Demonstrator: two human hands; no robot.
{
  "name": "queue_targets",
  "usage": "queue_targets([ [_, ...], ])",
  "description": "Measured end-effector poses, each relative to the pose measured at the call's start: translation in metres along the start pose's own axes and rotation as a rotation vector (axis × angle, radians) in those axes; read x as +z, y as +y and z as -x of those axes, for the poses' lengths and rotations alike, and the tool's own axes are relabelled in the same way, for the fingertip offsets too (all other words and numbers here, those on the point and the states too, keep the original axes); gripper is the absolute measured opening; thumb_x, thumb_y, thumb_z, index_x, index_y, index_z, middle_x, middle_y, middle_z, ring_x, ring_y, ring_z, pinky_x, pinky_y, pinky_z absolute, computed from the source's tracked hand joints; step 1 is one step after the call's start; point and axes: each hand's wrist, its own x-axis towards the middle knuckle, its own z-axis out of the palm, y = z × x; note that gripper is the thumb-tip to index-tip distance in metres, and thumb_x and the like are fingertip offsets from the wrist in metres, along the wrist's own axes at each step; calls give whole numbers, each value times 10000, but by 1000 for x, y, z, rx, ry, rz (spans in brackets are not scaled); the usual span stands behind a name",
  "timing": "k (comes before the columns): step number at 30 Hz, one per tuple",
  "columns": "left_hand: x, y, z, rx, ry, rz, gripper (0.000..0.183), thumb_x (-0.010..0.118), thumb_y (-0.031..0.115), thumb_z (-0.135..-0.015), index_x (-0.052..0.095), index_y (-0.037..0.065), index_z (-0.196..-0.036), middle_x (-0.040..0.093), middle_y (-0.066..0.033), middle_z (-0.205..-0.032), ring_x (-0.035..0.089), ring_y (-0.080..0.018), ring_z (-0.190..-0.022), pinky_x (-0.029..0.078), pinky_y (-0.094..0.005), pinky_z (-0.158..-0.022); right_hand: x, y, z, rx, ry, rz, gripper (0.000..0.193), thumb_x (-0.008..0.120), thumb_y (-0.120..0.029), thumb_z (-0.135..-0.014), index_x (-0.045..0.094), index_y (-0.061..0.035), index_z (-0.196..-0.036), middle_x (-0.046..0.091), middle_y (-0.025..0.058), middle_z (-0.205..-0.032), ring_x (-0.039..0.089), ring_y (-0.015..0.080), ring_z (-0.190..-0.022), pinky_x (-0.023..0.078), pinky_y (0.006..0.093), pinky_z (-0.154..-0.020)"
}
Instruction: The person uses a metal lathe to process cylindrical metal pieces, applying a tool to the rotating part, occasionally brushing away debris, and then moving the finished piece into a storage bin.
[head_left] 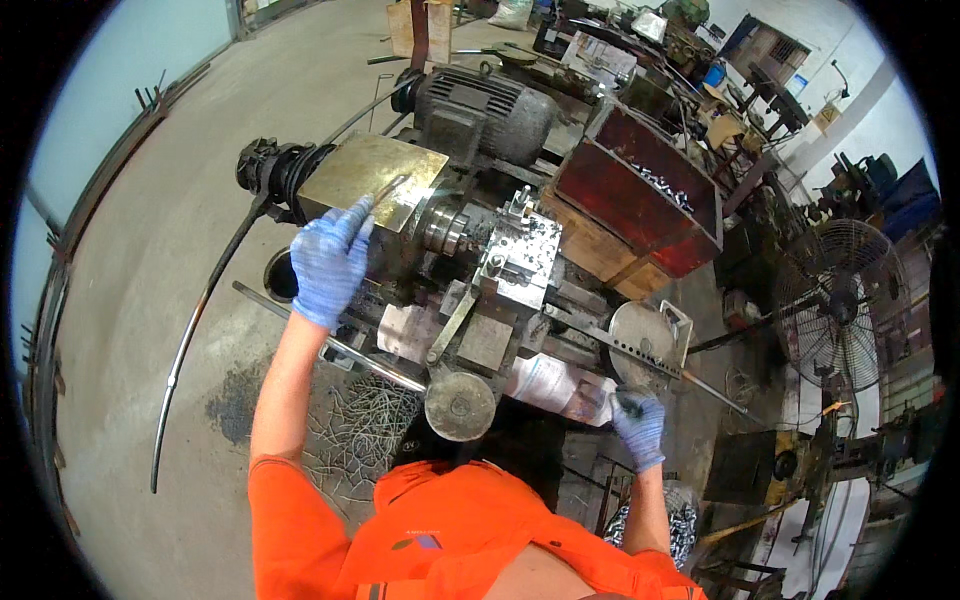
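My left hand (330,265), in a light blue knit glove, is closed at the edge of a brass-coloured cover plate (340,170) on a lathe-like machine. From its fingertips a thin stick-like piece (391,187) reaches over the plate; its exact kind is too small to tell. Right of the plate are the round chuck (445,225) and a metal tool block (522,255) strewn with chips. My right hand (640,428), gloved alike, curls at the right end of a pale, stained sheet (555,387) along the machine's front. What its fingers hold is hidden.
Behind the machine stand a grey motor (485,110) and a red bin (640,185) holding small metal parts. A round lever end (460,405) juts toward me. Metal shavings (365,425) lie on the floor. At right are a fan (842,300) and a container of shiny parts (683,525).
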Motion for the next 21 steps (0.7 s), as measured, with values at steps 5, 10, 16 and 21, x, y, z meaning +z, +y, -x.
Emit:
queue_targets([
  [5,14,-38,2,-90,-283,143,373,609,269,-821,584,140,-1171,643,-131,-888,628,-289,-786,495,-370,-696,-36,41,-23,33,82,86,180,740,-157,-713,676,-7,-791,659,87,-762,598,158,-669,475,276,-632],
  [10,-19,-26,0,-341,-390,141,491,573,388,-844,490,178,-1279,601,-135,-723,607,-245,-654,476,-363,-634,-87,169,-46,198,122,216,357,739,-223,-721,641,3,-980,651,172,-947,619,236,-873,471,336,-807],
  [16,-35,-141,135,-890,119,476,381,555,281,-887,579,-3,-1141,627,-47,-754,569,-137,-643,466,-277,-593,-139,244,-39,532,-274,932,678,685,-392,-673,500,-50,-1228,516,208,-1226,500,329,-1135,407,388,-949],
  [21,36,-214,295,-927,-362,280,330,571,280,-870,619,0,-1038,597,-47,-705,529,-121,-585,459,-284,-537,-130,271,-33,623,-251,990,558,700,-379,-649,588,-73,-1102,571,184,-1148,513,337,-1103,393,386,-953],
])
